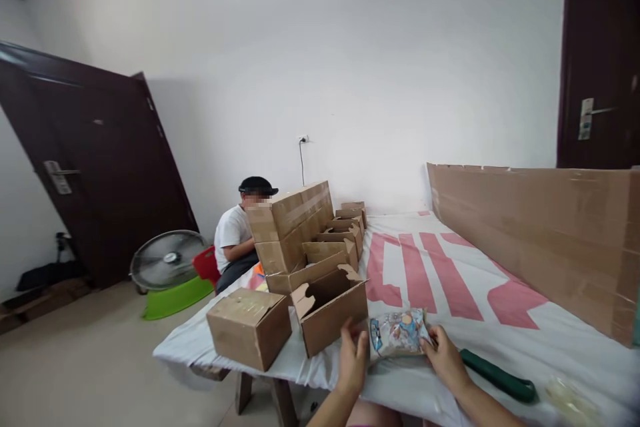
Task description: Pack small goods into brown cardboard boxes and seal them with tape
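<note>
A clear plastic packet with blue cartoon print and pale contents lies on the cloth-covered table in front of me. My right hand pinches its right edge between thumb and fingers. At the packet's left side is my left hand, thumb and fingers apart and slightly curled. It is close to both the packet and the open cardboard box; whether its fingertips touch either I cannot tell. That box has raised flaps with cut-out notches. To its left stands a closed cardboard box.
Several open boxes form a row beside stacked taped cartons. A long dark green object and blurred clear plastic lie right. A cardboard panel lines the right side. Beyond the cartons sits a person near a fan.
</note>
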`<state>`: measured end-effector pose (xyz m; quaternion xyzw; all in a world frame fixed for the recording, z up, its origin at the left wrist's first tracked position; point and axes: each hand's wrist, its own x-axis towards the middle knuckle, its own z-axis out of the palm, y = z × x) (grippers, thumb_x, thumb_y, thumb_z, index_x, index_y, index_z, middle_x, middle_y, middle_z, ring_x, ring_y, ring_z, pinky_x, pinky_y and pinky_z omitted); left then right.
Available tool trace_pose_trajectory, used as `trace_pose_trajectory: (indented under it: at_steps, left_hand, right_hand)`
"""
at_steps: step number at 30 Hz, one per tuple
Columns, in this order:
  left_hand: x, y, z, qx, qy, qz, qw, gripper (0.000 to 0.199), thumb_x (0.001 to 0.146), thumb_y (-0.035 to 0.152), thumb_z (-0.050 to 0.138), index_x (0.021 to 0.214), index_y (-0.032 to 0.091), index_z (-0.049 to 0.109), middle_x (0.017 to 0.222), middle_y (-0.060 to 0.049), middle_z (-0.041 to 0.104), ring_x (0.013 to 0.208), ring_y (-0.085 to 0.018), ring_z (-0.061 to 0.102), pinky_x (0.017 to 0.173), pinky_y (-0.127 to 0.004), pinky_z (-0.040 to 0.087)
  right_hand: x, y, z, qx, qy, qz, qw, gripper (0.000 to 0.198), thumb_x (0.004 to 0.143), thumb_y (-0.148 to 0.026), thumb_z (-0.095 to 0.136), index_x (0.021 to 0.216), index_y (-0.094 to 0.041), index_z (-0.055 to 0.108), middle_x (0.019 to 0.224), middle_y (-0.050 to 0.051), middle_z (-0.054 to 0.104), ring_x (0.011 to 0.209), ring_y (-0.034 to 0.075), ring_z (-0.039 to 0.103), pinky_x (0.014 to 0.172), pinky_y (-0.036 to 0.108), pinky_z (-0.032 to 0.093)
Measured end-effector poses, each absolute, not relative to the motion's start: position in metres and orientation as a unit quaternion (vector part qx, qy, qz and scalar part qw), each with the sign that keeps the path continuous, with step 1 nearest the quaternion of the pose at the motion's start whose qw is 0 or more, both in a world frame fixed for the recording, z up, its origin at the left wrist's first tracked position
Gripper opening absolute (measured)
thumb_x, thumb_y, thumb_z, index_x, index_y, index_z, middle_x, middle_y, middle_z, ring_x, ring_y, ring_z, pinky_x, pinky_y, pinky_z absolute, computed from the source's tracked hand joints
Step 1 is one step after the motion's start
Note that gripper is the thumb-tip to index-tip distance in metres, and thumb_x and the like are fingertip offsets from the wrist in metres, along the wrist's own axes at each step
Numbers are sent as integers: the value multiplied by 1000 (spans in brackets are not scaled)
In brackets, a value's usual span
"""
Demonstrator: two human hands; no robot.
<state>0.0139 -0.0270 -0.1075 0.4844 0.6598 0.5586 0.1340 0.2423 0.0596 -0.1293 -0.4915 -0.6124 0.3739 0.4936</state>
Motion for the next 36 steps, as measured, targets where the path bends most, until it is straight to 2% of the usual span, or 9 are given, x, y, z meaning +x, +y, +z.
trace_pose_trajectory:
  at_steps: [2, 5, 8, 14, 18, 20, 25, 31, 36]
  left_hand:
    - [-14, -29, -111, 417, 698, 571, 114, 56, 92, 46, 35, 133, 9, 33, 113, -19, 64, 109, -27, 64, 99, -41, 47]
    - [-49, -27, -111, 356, 736, 569, 86, 54, 90, 39, 41, 134, 11, 28, 133, -22, 52, 126, -27, 53, 108, -40, 40]
    - [-70, -22, -109, 327, 767, 548, 75, 62, 87, 37, 50, 138, 11, 26, 144, -22, 41, 139, -28, 39, 114, -37, 32]
    - [-77, -4, -108, 314, 803, 503, 59, 81, 83, 40, 59, 144, 7, 17, 152, -25, 28, 145, -29, 26, 115, -35, 29]
    - [-82, 18, -102, 323, 814, 479, 57, 84, 83, 39, 62, 145, 3, 18, 149, -26, 35, 143, -30, 32, 112, -34, 33]
    - [-85, 30, -96, 320, 821, 469, 57, 81, 84, 38, 62, 145, 3, 20, 149, -26, 35, 141, -31, 34, 111, -37, 35]
    - [-87, 58, -82, 298, 843, 444, 53, 59, 89, 42, 61, 139, 18, 40, 145, -14, 43, 127, -32, 49, 101, -53, 44]
    - [-91, 96, -70, 289, 856, 421, 75, 44, 91, 38, 60, 130, 19, 51, 132, -11, 54, 112, -26, 59, 92, -49, 51]
    - [-107, 106, -62, 348, 826, 435, 85, 40, 90, 34, 62, 126, 18, 54, 131, -9, 56, 112, -27, 59, 92, -47, 52]
  right_hand:
    - [242, 58, -133, -486, -628, 353, 495, 27, 63, -51, 56, 73, -26, 51, 74, 2, 70, 76, 26, 69, 66, 34, 51]
    - [242, 58, -134, -489, -646, 330, 485, 30, 65, -55, 54, 75, -26, 51, 70, 2, 69, 75, 27, 68, 66, 36, 49]
    - [243, 59, -135, -491, -662, 314, 470, 33, 68, -57, 52, 77, -26, 52, 69, 2, 68, 71, 27, 68, 64, 35, 48]
    - [245, 59, -141, -497, -692, 282, 440, 35, 72, -60, 49, 79, -26, 50, 72, 2, 68, 70, 25, 67, 65, 34, 49]
    - [245, 59, -143, -503, -709, 257, 423, 36, 74, -61, 47, 80, -26, 48, 74, 3, 67, 69, 24, 67, 65, 33, 50]
    - [244, 59, -142, -503, -712, 252, 419, 35, 75, -61, 46, 79, -26, 48, 73, 2, 67, 67, 23, 66, 64, 33, 50]
    - [241, 56, -138, -500, -719, 249, 414, 34, 77, -60, 44, 78, -26, 48, 71, 3, 67, 65, 23, 66, 63, 33, 50]
    - [241, 56, -141, -499, -716, 257, 414, 33, 79, -59, 45, 80, -26, 49, 72, 3, 68, 67, 23, 66, 63, 32, 49]
    - [241, 57, -143, -497, -718, 254, 416, 31, 80, -57, 45, 81, -26, 49, 71, 2, 67, 67, 23, 65, 63, 31, 49]
